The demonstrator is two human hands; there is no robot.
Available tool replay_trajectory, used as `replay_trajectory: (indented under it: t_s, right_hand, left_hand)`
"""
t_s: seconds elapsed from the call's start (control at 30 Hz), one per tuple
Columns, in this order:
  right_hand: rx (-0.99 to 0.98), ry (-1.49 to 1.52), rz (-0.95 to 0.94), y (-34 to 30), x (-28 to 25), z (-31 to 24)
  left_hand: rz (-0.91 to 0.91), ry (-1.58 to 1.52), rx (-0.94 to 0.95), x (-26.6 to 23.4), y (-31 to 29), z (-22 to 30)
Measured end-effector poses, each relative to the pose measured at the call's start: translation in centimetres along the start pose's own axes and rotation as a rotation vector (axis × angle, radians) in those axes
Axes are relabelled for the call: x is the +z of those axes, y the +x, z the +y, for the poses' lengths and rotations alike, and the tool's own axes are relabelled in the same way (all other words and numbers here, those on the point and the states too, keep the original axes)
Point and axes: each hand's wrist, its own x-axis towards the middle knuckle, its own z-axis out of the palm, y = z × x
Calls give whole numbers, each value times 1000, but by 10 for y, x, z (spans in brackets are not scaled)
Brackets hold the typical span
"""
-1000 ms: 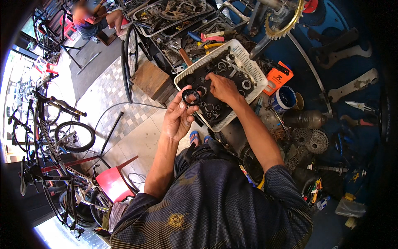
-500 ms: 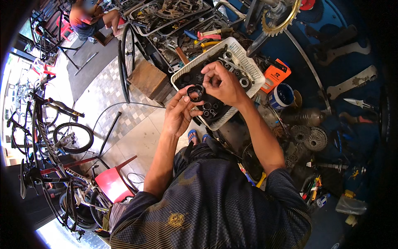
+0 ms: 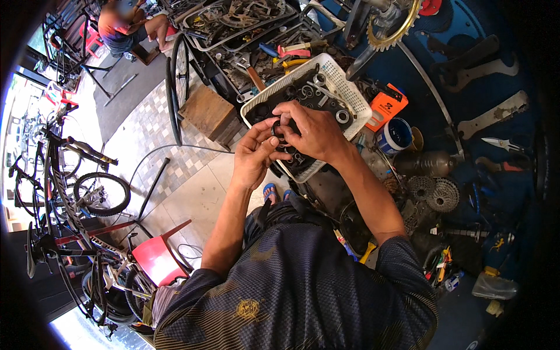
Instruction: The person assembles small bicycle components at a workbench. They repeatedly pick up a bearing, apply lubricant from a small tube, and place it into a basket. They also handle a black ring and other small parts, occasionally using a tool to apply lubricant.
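Note:
A small black ring (image 3: 275, 129) is held up between my two hands over the near left part of a white plastic basket (image 3: 353, 100). My left hand (image 3: 254, 154) pinches it between thumb and fingertips. Curled around its right side are the thumb and fingers of my right hand (image 3: 315, 131), which hide much of the ring. Inside the basket lie loose metal rings and small dark parts, among them a bright ring (image 3: 342, 116) to the right of my right hand.
Beside the basket are an orange box (image 3: 387, 108) and an open blue tub (image 3: 398, 135). A wooden box (image 3: 209, 114) stands to its left. Wrenches (image 3: 496, 114) and cassette sprockets (image 3: 442, 195) lie at right. Bicycles and a red chair (image 3: 157, 259) are at left; a person sits far left.
My right hand has moved left and down onto the ring, which was in my left hand alone. The ring has turned from face-up to nearly edge-on.

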Motion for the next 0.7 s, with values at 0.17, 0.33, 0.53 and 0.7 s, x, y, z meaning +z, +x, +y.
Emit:
replay_trajectory:
  t_s: [0.17,0.33,0.53,0.7]
  right_hand:
    - [-43,-20,28,2,-3,-4]
    - [105,130,-8,2,-9,-9]
    - [266,341,-130,7,-23,-9]
    - [249,380,-98,2,-16,-8]
  left_hand:
    - [3,37,16,1,0,1]
    - [-25,81,17,-1,-1,3]
    - [-56,123,53,-1,-6,4]
    - [-38,149,71,-3,-9,2]
